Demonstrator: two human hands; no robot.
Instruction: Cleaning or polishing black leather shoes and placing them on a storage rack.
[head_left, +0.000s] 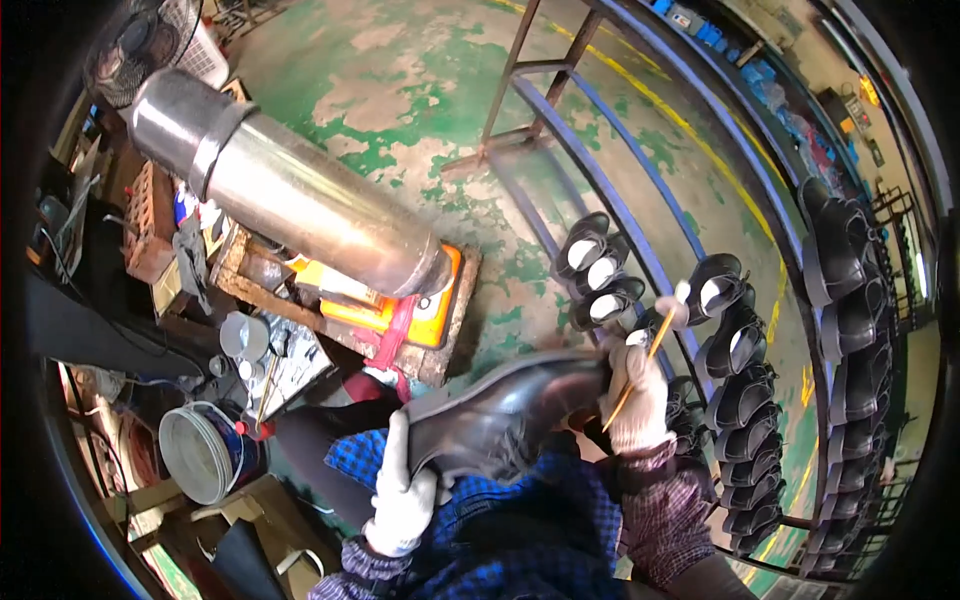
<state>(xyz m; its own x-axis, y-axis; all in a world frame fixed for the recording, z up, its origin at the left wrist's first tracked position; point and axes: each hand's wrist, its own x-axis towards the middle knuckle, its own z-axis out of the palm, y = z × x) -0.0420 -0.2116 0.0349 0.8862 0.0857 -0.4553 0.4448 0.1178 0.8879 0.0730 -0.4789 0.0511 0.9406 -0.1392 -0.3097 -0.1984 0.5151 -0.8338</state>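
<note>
A black leather lace-up shoe (490, 410) lies on its side above my lap, its sole edge turned away from me and its laces toward me. My left hand (402, 500), in a white glove, grips its left end, thumb along the side. At the shoe's other end is my right hand (637, 395), also gloved in white, with a thin wooden stick (655, 345) held between its fingers. A small white tip tops the stick. Those fingers are close to the shoe; whether they also grip it I cannot tell.
A large metal cylinder (310, 195) rests on an orange device (435, 300) atop a worn stand, ahead to the left. Blue-railed racks (600, 190) with several black shoes (745, 420) stand at right. A bucket (195, 455), a cup (243, 337) and a fan (135, 45) are at left.
</note>
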